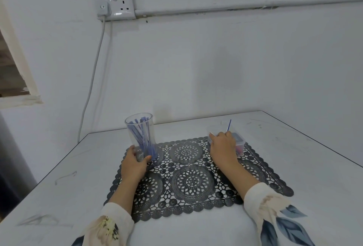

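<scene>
The thin blue stick stands up out of the fingertips of the right hand, which seem to pinch its lower end (the pinch itself is hidden behind the knuckles). It looks very light, smooth, and stiff yet easily bent, so I judge it best held low and gently between thumb and forefinger. Under and just beyond that grip sits a shallow clear plastic box holding small dark blue and reddish items that I cannot make out. Well across from it, the left hand wraps the base of an upright clear tumbler, crowded with leaning blue pens. Both containers rest on a dark lace placemat on the pale table.
</scene>
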Motion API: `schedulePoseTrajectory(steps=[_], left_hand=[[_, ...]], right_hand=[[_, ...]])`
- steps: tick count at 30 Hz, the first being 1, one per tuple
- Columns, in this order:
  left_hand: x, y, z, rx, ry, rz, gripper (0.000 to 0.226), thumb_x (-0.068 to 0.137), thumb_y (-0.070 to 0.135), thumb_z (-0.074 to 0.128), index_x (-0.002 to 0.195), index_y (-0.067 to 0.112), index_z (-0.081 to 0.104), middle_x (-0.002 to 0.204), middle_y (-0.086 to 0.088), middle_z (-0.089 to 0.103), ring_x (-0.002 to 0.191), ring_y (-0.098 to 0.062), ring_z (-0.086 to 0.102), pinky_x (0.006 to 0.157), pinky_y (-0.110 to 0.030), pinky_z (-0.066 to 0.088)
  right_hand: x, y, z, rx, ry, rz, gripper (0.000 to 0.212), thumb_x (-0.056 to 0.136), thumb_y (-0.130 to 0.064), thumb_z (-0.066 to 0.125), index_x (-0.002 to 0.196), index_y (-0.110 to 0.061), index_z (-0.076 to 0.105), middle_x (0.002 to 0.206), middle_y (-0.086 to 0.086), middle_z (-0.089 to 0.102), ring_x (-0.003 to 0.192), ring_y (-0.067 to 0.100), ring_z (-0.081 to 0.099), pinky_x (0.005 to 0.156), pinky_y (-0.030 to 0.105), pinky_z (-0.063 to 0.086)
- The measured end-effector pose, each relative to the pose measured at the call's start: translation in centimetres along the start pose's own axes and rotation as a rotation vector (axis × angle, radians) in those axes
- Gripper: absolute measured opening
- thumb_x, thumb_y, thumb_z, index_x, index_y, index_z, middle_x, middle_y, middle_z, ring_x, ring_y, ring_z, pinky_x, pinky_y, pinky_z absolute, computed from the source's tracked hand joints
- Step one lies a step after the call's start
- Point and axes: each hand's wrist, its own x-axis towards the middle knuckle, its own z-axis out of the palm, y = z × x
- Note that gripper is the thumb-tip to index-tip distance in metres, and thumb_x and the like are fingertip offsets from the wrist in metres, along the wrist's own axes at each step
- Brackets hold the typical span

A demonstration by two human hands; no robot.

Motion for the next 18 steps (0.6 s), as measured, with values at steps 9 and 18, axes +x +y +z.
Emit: schedulePoseTrajectory(steps=[9, 18], left_hand=[[0.48, -0.46, -0.14, 0.198, -0.054, -0.016, 0.075, 0.094, 0.031, 0.052, 0.149, 0.014, 0.005, 0.145, -0.014, 0.039, 0.129, -0.033, 0.041, 0.103, -0.046, 0.036], [0.80, -0.70, 0.20, 0.229, 0.022, -0.028, 0.057, 0.094, 0.020, 0.049, 0.143, 0.011, 0.021, 0.127, -0.018, 0.053, 0.114, -0.037, 0.050, 0.092, -0.047, 0.043]], right_hand=[[0.39, -0.01, 0.16, -0.012, 0.001, 0.004, 0.035, 0.091, -0.013, 0.045, 0.124, -0.017, 0.056, 0.109, 0.006, 0.060, 0.107, 0.024, 0.045, 0.083, 0.032, 0.035], [0.53, -0.14, 0.07, -0.026, 0.028, 0.003, 0.026, 0.089, -0.010, 0.045, 0.109, -0.012, 0.062, 0.102, 0.011, 0.059, 0.100, 0.027, 0.049, 0.076, 0.032, 0.035]])
